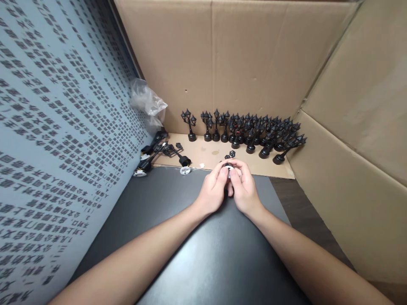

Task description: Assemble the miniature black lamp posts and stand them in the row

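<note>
Both hands, left hand (212, 190) and right hand (244, 189), have fingers pinched shut around a small white part (229, 169) near the worktop's (203, 254) far edge. Printed sheet (47, 127) on the left is unreadable; finished black lamp posts (248, 131) line the cardboard wall (222, 55).

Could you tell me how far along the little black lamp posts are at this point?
Done, by the look of it: a crowd of assembled lamp posts stands upright along the cardboard wall. In hand: the left hand and right hand pinch a small white-and-black part together. Left: loose lamp pieces lie at the left, and a white disc on the dark mat.
</note>
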{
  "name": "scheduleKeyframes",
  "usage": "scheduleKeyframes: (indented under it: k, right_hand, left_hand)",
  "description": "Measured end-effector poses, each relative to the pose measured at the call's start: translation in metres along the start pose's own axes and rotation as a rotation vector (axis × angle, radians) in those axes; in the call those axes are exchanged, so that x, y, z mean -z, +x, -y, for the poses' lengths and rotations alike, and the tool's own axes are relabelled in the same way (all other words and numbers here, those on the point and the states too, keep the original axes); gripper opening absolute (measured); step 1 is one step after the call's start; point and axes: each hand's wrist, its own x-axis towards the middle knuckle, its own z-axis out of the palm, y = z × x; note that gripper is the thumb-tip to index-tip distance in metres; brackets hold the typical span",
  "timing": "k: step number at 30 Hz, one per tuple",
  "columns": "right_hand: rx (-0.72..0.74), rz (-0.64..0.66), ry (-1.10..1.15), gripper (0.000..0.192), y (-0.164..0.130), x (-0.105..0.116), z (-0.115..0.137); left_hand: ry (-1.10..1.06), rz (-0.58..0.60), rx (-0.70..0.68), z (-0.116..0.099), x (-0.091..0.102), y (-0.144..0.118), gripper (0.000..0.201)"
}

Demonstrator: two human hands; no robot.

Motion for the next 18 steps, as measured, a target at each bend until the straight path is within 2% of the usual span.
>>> scheduleKeyframes:
  k: [4,10,18]
  right_hand:
    - [0.005,-0.028,-0.072,0.046,0.0001,0.0015,0.0007]
    - [0.046,-0.042,-0.097,0.040,0.0034,0.0025,0.0044]
    - [-0.033,0.001,0.006,0.041,-0.0004,-0.0020,0.0067]
  left_hand:
    - [-0.042,0.006,0.052,0.0035,-0.0012,-0.0017,0.061]
    - [-0.086,0.011,0.075,0.0032,-0.0024,-0.0025,0.058]
    - [0.016,0.020,0.002,-0.0014,-0.0019,-0.0036,0.049]
